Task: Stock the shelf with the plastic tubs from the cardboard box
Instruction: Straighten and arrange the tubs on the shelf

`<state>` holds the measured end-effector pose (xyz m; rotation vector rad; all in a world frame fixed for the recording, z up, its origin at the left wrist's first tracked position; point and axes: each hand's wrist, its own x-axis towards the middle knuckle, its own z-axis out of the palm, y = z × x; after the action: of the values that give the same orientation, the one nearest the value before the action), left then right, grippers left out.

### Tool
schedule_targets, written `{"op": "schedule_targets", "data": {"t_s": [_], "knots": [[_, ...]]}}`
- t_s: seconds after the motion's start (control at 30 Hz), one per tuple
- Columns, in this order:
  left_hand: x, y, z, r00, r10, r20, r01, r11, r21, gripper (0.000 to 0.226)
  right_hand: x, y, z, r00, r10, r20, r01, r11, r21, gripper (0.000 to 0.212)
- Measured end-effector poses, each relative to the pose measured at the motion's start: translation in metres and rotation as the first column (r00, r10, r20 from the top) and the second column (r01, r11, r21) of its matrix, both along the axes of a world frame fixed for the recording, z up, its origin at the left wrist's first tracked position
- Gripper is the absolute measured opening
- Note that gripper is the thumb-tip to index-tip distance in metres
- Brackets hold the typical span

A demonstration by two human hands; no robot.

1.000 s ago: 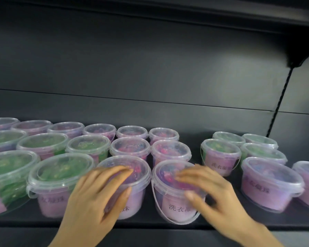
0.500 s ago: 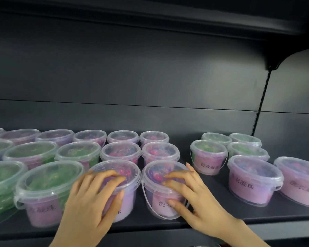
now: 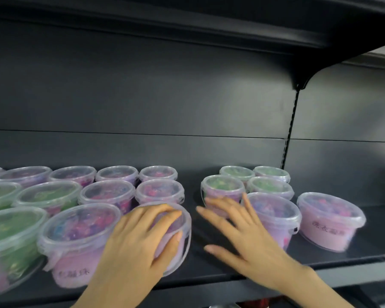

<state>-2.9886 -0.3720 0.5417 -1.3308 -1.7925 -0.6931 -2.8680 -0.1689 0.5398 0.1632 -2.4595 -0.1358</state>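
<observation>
Tub (image 3: 178,257) under left hand (image 3: 133,245), right hand (image 3: 249,243) beside

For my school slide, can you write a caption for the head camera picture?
Left hand grips a front tub on the shelf, while the right hand spreads open beside it.

Two bare hands reach fwd from bottom of frame, palms down, forearms bare. L hand (image 3: 140,243) lies over a clear-lidded pink plastic tub (image 3: 166,237), fingers curved across the lid, thumb pressed to the tub's right side. R hand (image 3: 249,236), motion-blurred, is spread flat w/ fingers straight & apart, thumb pointing left, holding nothing.
</observation>
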Motion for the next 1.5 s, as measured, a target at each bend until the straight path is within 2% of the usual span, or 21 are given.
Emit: {"op": "schedule_targets", "data": {"t_s": [0.1, 0.23, 0.33, 0.4, 0.5, 0.57, 0.77, 0.87, 1.1, 1.3, 1.4, 1.5], "knots": [[0.006, 0.016, -0.011, 0.997, 0.076, -0.012, -0.076, 0.997, -0.013, 0.036, 0.022, 0.041, 0.008, 0.986, -0.162, -0.040, 0.159, 0.984, -0.079, 0.053], [0.007, 0.022, -0.016, 0.991, 0.128, -0.024, -0.128, 0.992, 0.020, 0.036, 0.045, 0.073, 0.003, 0.932, -0.364, 0.001, 0.360, 0.921, -0.147, 0.047], [0.009, 0.022, -0.014, 0.985, 0.174, 0.011, -0.173, 0.985, -0.020, 0.055, 0.048, 0.078, -0.003, 0.913, -0.405, 0.040, 0.406, 0.899, -0.166, 0.052], [0.011, 0.022, -0.013, 0.982, 0.186, 0.020, -0.185, 0.982, -0.035, 0.051, 0.047, 0.080, 0.001, 0.932, -0.350, 0.093, 0.362, 0.905, -0.222, 0.056], [0.012, 0.022, -0.011, 0.983, 0.182, 0.031, -0.181, 0.983, -0.035, 0.038, 0.046, 0.081, 0.008, 0.981, -0.101, 0.166, 0.159, 0.908, -0.387, 0.044], [0.012, 0.022, -0.011, 0.983, 0.184, 0.026, -0.183, 0.982, -0.039, 0.037, 0.047, 0.081, 0.012, 0.983, 0.015, 0.185, 0.068, 0.899, -0.432, 0.050], [0.011, 0.019, -0.012, 0.984, 0.171, 0.048, -0.167, 0.983, -0.080, 0.037, 0.039, 0.071, 0.011, 0.972, 0.057, 0.227, 0.050, 0.896, -0.442, 0.051], [0.012, 0.019, -0.012, 0.983, 0.175, 0.063, -0.169, 0.981, -0.092, 0.038, 0.036, 0.065, 0.002, 0.986, 0.018, 0.167, 0.052, 0.912, -0.406, 0.053], [0.011, 0.019, -0.011, 0.984, 0.169, 0.055, -0.163, 0.982, -0.091, 0.038, 0.030, 0.051, 0.000, 0.982, 0.144, 0.122, -0.077, 0.896, -0.437, 0.049], [0.013, 0.021, -0.013, 0.983, 0.174, 0.058, -0.171, 0.984, -0.054, 0.037, 0.020, 0.027, -0.004, 0.981, 0.174, 0.089, -0.122, 0.901, -0.416, 0.049], [0.012, 0.022, -0.013, 0.983, 0.174, 0.050, -0.172, 0.984, -0.040, 0.038, 0.023, 0.025, 0.001, 0.970, 0.205, 0.130, -0.119, 0.869, -0.481, 0.049], [0.010, 0.022, -0.013, 0.986, 0.161, 0.047, -0.159, 0.986, -0.046, 0.040, 0.022, 0.031, 0.016, 0.952, 0.268, 0.151, -0.125, 0.785, -0.607, 0.039]]}}
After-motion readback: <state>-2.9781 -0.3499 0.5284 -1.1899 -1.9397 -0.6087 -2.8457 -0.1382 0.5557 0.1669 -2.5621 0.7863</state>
